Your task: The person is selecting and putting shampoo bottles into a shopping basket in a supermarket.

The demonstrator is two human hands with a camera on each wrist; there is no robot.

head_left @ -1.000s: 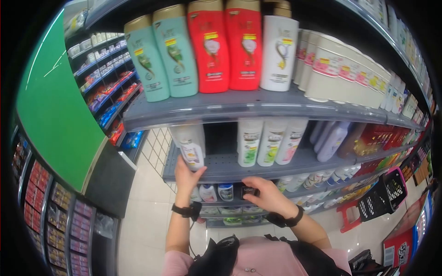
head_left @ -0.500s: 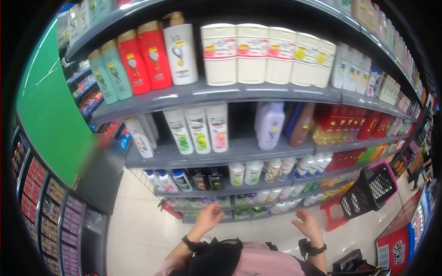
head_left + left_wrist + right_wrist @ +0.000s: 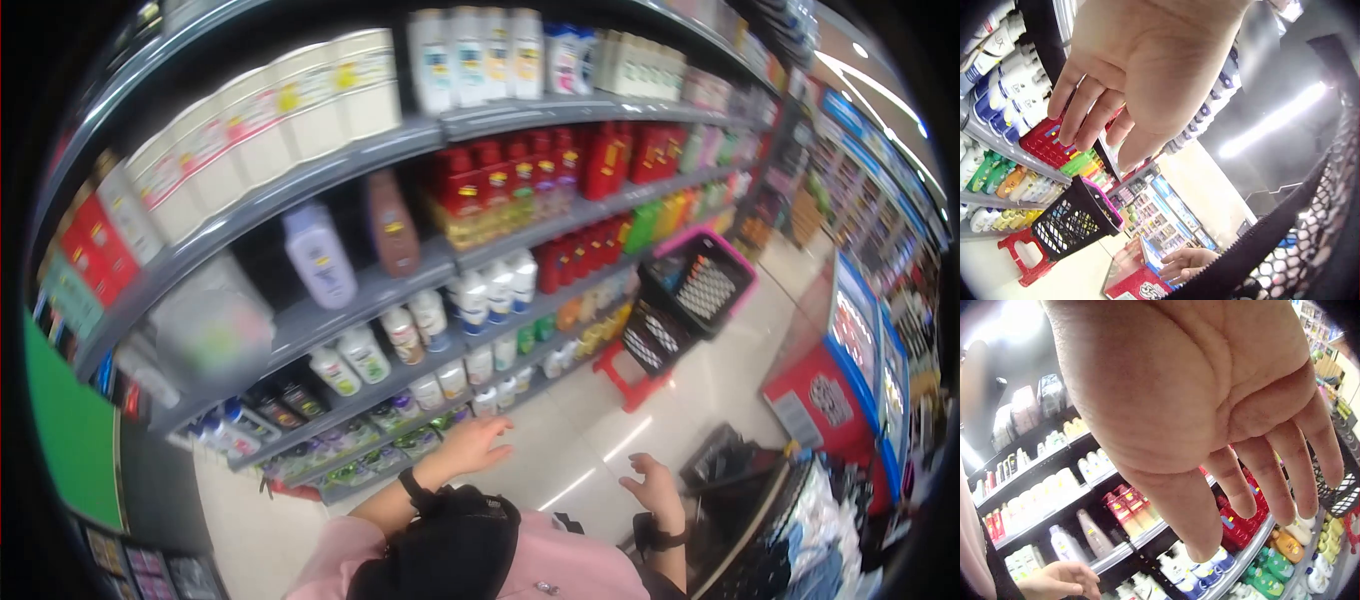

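Observation:
My left hand [image 3: 470, 446] hangs in the air in front of the lower shelves, its fingers extended and nothing held. To the right, my right hand [image 3: 652, 484] is also off the shelves, with fingers relaxed and the palm bare in the right wrist view. Beyond both hands stands a black shopping basket [image 3: 712, 288] with a pink rim, set with another black basket on a red stool [image 3: 630, 376]. On the shelf to the left are a lilac bottle [image 3: 320, 255] and a brown bottle [image 3: 392, 228]. White bottles with blue bases [image 3: 497, 290] stand one level lower.
Shelves of bottles run along the left, with cream bottles [image 3: 365, 85] on the upper level and red bottles [image 3: 610, 160] farther along. A red and blue display case [image 3: 825, 370] stands at the right. Beside my right hand are clothes [image 3: 820, 535] and a black bag [image 3: 730, 455].
My left hand has let go of the white bottle, which stays on the shelf, and both hands have drawn back. The view has turned right, toward the baskets and aisle.

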